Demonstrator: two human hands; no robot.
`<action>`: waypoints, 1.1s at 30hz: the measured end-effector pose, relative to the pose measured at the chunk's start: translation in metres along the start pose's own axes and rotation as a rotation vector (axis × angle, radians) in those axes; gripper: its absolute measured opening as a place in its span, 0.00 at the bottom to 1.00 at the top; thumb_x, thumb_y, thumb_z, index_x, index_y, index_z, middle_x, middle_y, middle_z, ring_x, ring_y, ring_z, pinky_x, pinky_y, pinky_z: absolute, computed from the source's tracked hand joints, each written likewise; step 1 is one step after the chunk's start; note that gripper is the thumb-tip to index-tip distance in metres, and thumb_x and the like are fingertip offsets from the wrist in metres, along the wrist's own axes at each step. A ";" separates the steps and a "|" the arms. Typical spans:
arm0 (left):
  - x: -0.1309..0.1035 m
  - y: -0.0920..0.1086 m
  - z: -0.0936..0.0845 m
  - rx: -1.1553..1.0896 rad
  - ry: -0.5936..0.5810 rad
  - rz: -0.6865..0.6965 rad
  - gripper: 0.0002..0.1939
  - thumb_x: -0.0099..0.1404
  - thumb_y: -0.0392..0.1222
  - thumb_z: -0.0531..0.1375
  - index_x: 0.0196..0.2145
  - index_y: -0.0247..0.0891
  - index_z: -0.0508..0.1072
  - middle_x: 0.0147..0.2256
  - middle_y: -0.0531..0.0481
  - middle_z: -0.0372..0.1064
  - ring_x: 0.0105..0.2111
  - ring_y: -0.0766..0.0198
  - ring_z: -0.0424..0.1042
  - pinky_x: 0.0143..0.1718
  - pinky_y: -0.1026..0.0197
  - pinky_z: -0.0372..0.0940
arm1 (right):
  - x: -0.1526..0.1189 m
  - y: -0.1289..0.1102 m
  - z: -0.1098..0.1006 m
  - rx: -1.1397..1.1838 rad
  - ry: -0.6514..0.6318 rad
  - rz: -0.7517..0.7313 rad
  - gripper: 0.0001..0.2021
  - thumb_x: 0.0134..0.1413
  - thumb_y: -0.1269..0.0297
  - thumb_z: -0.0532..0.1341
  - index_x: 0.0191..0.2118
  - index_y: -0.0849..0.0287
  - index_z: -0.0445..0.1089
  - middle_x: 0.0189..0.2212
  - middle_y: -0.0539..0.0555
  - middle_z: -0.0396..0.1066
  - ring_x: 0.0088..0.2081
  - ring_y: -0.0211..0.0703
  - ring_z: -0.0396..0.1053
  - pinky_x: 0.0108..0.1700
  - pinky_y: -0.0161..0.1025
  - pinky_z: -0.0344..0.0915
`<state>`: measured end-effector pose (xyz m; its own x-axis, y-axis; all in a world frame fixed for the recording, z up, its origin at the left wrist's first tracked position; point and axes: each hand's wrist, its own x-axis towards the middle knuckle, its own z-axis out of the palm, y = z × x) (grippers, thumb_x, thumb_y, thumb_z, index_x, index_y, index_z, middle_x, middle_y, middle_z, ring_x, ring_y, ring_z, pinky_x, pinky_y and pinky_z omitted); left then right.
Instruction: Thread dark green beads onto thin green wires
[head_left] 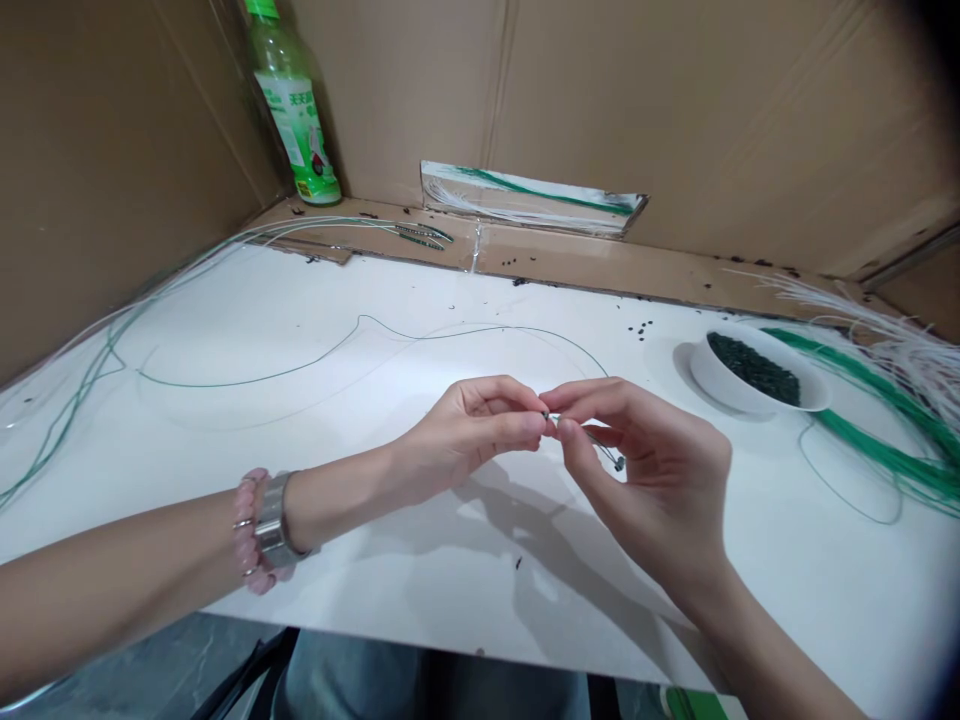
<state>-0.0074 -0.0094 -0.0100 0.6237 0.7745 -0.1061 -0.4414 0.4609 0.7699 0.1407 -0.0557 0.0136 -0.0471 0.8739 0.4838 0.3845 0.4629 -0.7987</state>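
Above the white table point(360, 560), my left hand point(480, 430) is closed in a pinch on a small dark bead point(546, 414). Right beside it, my right hand point(660, 470) pinches a thin green string point(559, 417) between thumb and forefinger. The fingertips of both hands nearly touch. Below the right fingers hangs a string end with a small dark bead cluster point(619, 463), partly hidden by the palm. A long thin green strand point(247, 384) curves across the table from the left to behind my right hand.
A white bowl point(816, 396) of dark green beads point(754, 368) stands at right, beside a green string coil point(885, 447) and white strands point(900, 330). Beaded strings point(420, 234) lie at back left near a green bottle point(296, 125). Cardboard walls point(570, 90) enclose the table.
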 end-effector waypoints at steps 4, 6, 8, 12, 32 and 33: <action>0.000 0.001 0.000 0.005 -0.009 0.008 0.07 0.48 0.38 0.69 0.24 0.36 0.74 0.24 0.55 0.73 0.28 0.71 0.70 0.34 0.67 0.61 | 0.000 0.000 -0.002 -0.017 -0.012 -0.005 0.06 0.47 0.78 0.61 0.28 0.60 0.68 0.31 0.51 0.72 0.35 0.37 0.70 0.30 0.32 0.70; 0.001 0.001 0.000 0.023 0.002 0.009 0.07 0.48 0.37 0.69 0.24 0.36 0.74 0.25 0.54 0.74 0.29 0.70 0.71 0.35 0.66 0.62 | 0.000 0.000 -0.002 -0.025 -0.016 -0.005 0.06 0.47 0.78 0.61 0.28 0.60 0.67 0.31 0.51 0.72 0.35 0.37 0.70 0.30 0.31 0.70; 0.001 0.000 -0.001 0.054 -0.004 0.026 0.05 0.50 0.36 0.68 0.25 0.37 0.74 0.26 0.54 0.74 0.30 0.69 0.71 0.36 0.65 0.62 | 0.000 0.000 -0.003 -0.038 -0.022 -0.007 0.06 0.47 0.78 0.61 0.28 0.60 0.67 0.31 0.51 0.72 0.34 0.36 0.70 0.30 0.31 0.70; 0.001 -0.002 -0.007 0.157 -0.034 0.100 0.03 0.53 0.33 0.66 0.26 0.36 0.75 0.26 0.55 0.72 0.29 0.72 0.70 0.35 0.68 0.62 | 0.002 0.001 -0.004 -0.115 -0.065 -0.043 0.06 0.45 0.78 0.61 0.28 0.60 0.68 0.31 0.51 0.72 0.34 0.36 0.70 0.30 0.31 0.71; 0.000 0.000 -0.007 0.372 0.000 0.186 0.02 0.54 0.34 0.65 0.28 0.37 0.76 0.29 0.55 0.74 0.31 0.72 0.73 0.36 0.71 0.66 | 0.007 -0.001 -0.010 -0.112 -0.148 0.002 0.05 0.47 0.76 0.59 0.27 0.59 0.67 0.30 0.52 0.72 0.32 0.35 0.70 0.26 0.28 0.69; -0.001 0.000 -0.006 0.375 0.001 0.188 0.02 0.54 0.34 0.65 0.28 0.37 0.77 0.29 0.55 0.74 0.32 0.71 0.73 0.37 0.71 0.66 | 0.007 -0.002 -0.010 -0.110 -0.150 0.007 0.05 0.48 0.76 0.59 0.27 0.59 0.67 0.31 0.52 0.72 0.32 0.36 0.70 0.26 0.28 0.69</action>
<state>-0.0120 -0.0070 -0.0138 0.5540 0.8305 0.0579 -0.2818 0.1217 0.9517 0.1489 -0.0522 0.0216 -0.1780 0.8933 0.4128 0.4834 0.4448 -0.7540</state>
